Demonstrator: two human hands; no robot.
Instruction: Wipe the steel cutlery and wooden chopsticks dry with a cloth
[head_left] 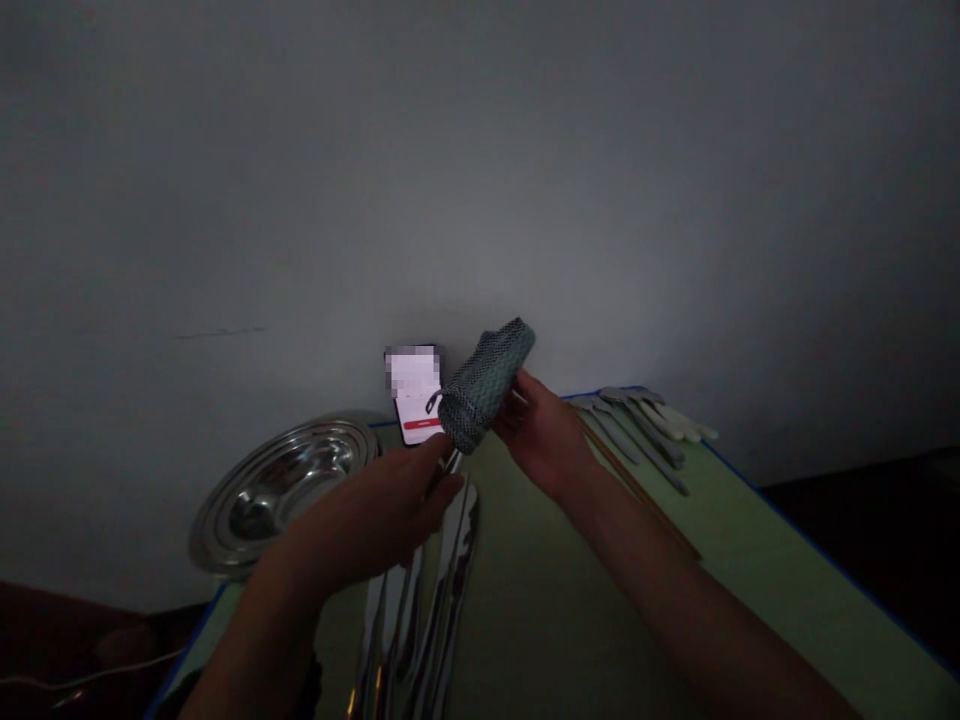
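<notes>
My right hand point(541, 432) grips a rolled blue-green knitted cloth point(485, 386) and holds it up over the green table point(787, 590). My left hand point(390, 510) is closed on a shiny metal utensil point(452, 462) whose tip meets the lower end of the cloth. Below my left hand, several long metal utensils point(427, 600) lie side by side on the table.
A steel plate point(277, 490) leans at the table's far left edge against the grey wall. A lit phone point(416, 395) stands propped behind the cloth. Several spoons point(645, 425) and wooden chopsticks point(637, 490) lie at the far right. The room is dim.
</notes>
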